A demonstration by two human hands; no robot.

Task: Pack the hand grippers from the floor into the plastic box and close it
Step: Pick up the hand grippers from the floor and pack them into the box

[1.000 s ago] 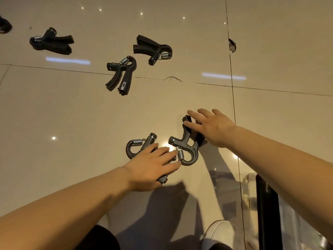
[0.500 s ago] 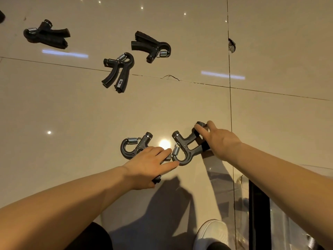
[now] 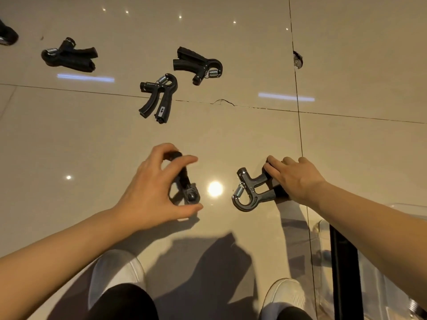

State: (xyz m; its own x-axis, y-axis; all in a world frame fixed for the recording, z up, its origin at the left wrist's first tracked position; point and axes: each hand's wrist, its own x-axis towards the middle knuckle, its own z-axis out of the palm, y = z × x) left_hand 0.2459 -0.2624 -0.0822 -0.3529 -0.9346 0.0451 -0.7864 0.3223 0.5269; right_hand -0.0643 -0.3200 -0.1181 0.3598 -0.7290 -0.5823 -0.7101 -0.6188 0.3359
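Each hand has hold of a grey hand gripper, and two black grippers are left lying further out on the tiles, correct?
Not quite. The head view shows three black grippers lying loose further out: one far left, one in the middle and one behind it. The rest holds: the left hand and right hand each grip a grey gripper.

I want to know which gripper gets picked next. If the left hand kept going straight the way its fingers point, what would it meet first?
The left hand, already holding a grey hand gripper, points up and slightly right. Bare floor tile comes first, then probably the black hand gripper with the label, though depth is hard to judge.
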